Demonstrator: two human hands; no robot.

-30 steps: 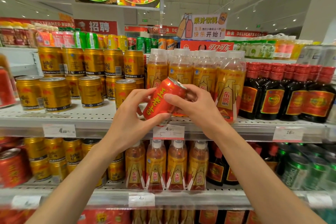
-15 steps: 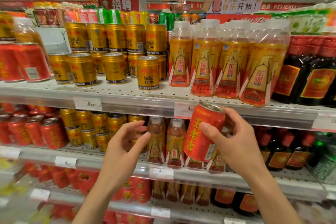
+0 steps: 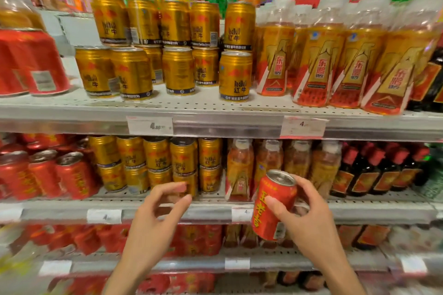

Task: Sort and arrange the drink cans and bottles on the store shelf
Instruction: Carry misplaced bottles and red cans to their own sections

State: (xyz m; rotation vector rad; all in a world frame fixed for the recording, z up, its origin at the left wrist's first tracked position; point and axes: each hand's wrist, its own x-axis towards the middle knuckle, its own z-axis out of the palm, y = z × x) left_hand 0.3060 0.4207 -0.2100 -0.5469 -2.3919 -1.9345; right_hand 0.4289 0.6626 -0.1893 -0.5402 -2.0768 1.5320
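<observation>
My right hand (image 3: 311,218) grips a red can with yellow characters (image 3: 271,206), held upright in front of the middle shelf's edge. My left hand (image 3: 153,220) hovers to its left with fingers loosely curled, holding nothing. Gold cans (image 3: 179,69) stand stacked on the upper shelf (image 3: 215,124), beside orange-labelled bottles (image 3: 318,60). More gold cans (image 3: 158,163) fill the middle shelf, with matching red cans (image 3: 45,172) at its left.
Dark bottles with red caps (image 3: 374,170) line the middle shelf at right. Large red cans (image 3: 31,60) stand at the upper left. Red packs (image 3: 191,239) fill the lower shelf. Price tags (image 3: 149,125) hang along the shelf edges.
My left hand has let go of the red can, which my right hand alone has carried downward. My view has swung left and down toward the lower shelves.
</observation>
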